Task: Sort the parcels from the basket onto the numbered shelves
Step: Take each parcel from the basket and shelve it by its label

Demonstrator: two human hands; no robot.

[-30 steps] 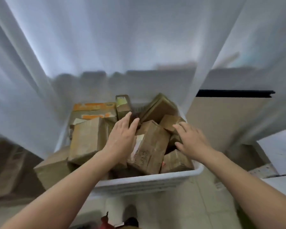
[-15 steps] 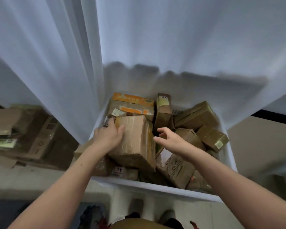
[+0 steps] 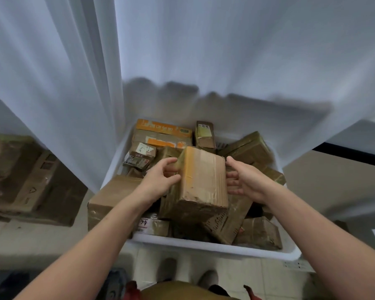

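Likely the sorting has hardly begun: the white basket (image 3: 204,245) is full of parcels (image 3: 248,148), no shelf shows, and the left hand (image 3: 160,180) grips one taped brown box (image 3: 201,180) over the basket's middle while the right hand (image 3: 247,184) presses flat fingers on its other side

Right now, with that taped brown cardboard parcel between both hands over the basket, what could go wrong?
The glossy taped brown cardboard parcel could slip: only the left hand curls round its edge, the right hand is open at its side. The large brown cardboard box juts past the left rim of the white plastic basket; jostling the pile might tip it out.
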